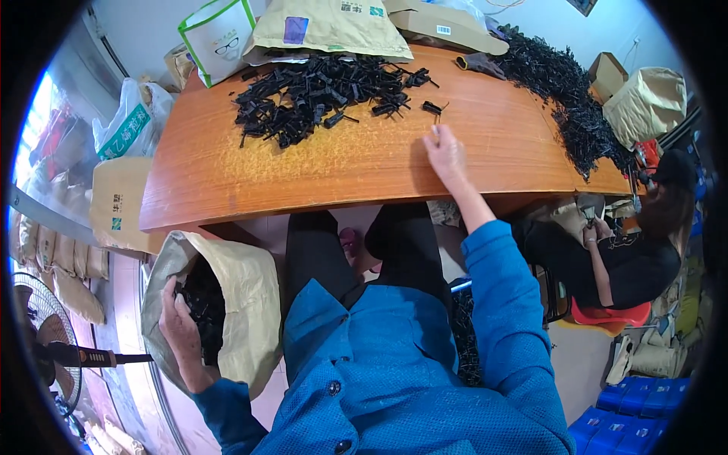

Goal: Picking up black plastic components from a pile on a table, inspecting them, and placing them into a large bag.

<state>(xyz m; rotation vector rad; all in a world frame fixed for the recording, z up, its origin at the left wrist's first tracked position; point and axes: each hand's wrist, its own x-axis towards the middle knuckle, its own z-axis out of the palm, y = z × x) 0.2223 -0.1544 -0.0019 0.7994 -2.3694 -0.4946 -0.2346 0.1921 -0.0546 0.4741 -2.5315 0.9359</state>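
Note:
My left hand is inside the mouth of a beige woven sack at my left knee, its fingers stretched out beside the black plastic parts in it. Over the table my right hand has its fingers curled and pressed together. Just beyond those fingertips is a single black plastic part with thin stems; whether the fingers touch a stem is unclear. Farther left on the tabletop lies a loose heap of similar black parts, with black stems sticking out.
The wooden table curves across in front of me. A large paper sack, a green-edged bag and a dark glove are on it. Another black heap lies right. A person sits there; a fan stands left.

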